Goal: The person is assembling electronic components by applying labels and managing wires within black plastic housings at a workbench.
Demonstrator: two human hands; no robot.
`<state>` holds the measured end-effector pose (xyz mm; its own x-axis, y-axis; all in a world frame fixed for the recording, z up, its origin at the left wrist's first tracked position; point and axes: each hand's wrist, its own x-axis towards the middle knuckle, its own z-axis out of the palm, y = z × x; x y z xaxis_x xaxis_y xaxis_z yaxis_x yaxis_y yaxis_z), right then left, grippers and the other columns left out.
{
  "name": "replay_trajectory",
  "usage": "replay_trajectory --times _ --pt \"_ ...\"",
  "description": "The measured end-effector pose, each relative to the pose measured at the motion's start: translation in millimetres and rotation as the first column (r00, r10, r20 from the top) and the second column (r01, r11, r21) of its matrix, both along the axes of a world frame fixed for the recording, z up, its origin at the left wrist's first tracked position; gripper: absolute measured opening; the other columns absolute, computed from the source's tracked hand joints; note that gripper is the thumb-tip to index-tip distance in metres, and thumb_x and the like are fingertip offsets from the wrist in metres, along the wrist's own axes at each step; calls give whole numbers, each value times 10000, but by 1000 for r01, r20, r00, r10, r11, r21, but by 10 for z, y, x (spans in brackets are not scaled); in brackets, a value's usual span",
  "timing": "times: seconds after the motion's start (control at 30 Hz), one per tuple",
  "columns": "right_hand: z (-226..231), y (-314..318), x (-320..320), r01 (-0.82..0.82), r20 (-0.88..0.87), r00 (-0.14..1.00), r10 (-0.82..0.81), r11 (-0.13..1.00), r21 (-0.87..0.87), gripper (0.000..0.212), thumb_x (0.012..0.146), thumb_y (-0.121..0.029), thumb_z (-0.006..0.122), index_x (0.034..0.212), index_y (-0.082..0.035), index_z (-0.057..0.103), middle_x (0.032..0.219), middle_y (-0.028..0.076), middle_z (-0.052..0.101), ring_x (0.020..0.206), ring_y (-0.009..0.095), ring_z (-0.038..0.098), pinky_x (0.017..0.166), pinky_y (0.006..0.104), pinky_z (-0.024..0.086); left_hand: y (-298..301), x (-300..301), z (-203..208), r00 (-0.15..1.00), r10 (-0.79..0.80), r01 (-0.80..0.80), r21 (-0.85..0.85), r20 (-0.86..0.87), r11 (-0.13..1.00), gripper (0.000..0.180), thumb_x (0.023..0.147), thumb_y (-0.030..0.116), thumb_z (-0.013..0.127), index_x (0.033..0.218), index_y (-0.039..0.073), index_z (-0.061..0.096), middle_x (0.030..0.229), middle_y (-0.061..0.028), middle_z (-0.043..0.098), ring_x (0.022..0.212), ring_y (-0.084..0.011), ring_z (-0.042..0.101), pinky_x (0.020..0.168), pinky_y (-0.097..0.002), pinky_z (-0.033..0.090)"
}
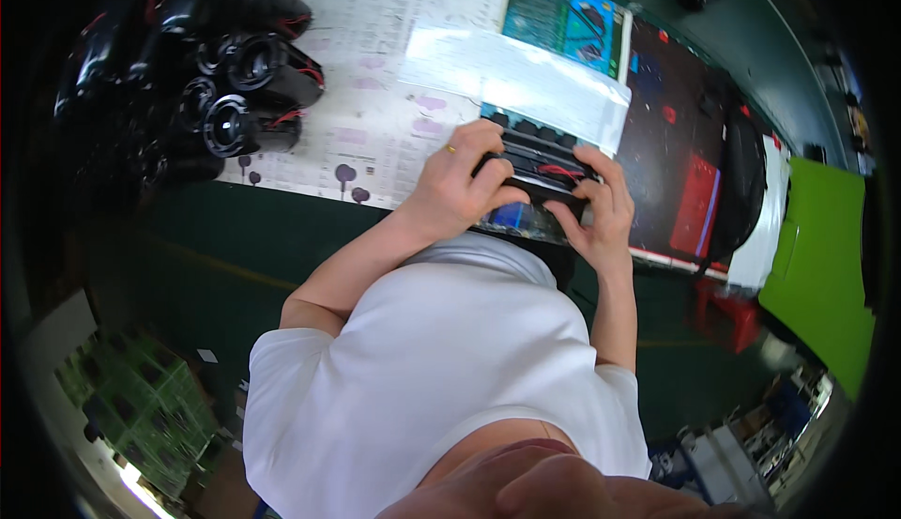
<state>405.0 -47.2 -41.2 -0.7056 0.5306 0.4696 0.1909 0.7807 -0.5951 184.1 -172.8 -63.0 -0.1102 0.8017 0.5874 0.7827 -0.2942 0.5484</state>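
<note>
My left hand [460,184] and my right hand [602,211] grip the two ends of a long black plastic housing [537,164] at the table's near edge. Red wires [560,172] lie along its upper face, toward the right end. The fingers of both hands curl over the far side, and the thumbs press on the near side. Just beyond the housing lies a shiny, translucent plastic sheet [516,78], partly over a blue-green printed box or card [570,22]. Glare hides detail on the sheet.
Several black cylindrical parts [246,125] with red wires are heaped at the left of the table. White printed paper [366,115] covers the tabletop beside them. To the right are a dark surface [657,134], a red panel [695,202], a green board [815,247] and a red stool [727,315].
</note>
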Motion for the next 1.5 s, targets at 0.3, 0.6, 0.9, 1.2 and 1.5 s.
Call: replay_trajectory --times 0.3,0.6,0.9,1.2,1.5 --pt "-32 848 -30 89 -235 946 -221 879 -469 363 789 -53 924 979 -43 615 1131 75 694 1038 165 667 961 332 537 -172 -970 633 647 645 -639 173 -407 750 463 795 134 917 1171 32 666 1258 -157 629 1308 -418 524 1102 -533 436" --pt "-211 2787 -1010 485 -3 870 -492 859 -165 498 839 -323 882 1246 -70 745 1201 152 783 1067 295 774 973 404 585 -189 -1319 887 341 679 -856 83 -650 510 480 858 96 846 1311 76 688 1174 -100 663 1147 -325 588 948 -468 474" --pt "78 1328 -608 -72 8 996 92 826 -559 539 877 -276 863 1341 -42 720 1363 142 727 1228 273 701 1069 409 537 -44 -751 767 846 420 -382 -175 330 907 368 899 49 837 1214 22 649 948 -43 624 838 -133 543 782 -268 481" --pt "112 371 -55 -159 183 962 202 961 -225 762 724 -328 959 1368 -19 694 1292 155 729 1176 357 671 1041 449 526 -106 19 -57 653 172 40 -261 738 964 278 974 69 789 1142 31 570 1009 -38 595 867 -108 532 809 -263 483" --pt "48 303 -60 -149 117 979 165 979 -138 681 686 -198 917 1312 -22 713 1301 143 724 1163 359 656 1002 458 528 -197 13 -65 651 213 89 -351 729 932 295 977 96 798 1130 25 556 996 -64 600 837 -141 559 788 -305 511"
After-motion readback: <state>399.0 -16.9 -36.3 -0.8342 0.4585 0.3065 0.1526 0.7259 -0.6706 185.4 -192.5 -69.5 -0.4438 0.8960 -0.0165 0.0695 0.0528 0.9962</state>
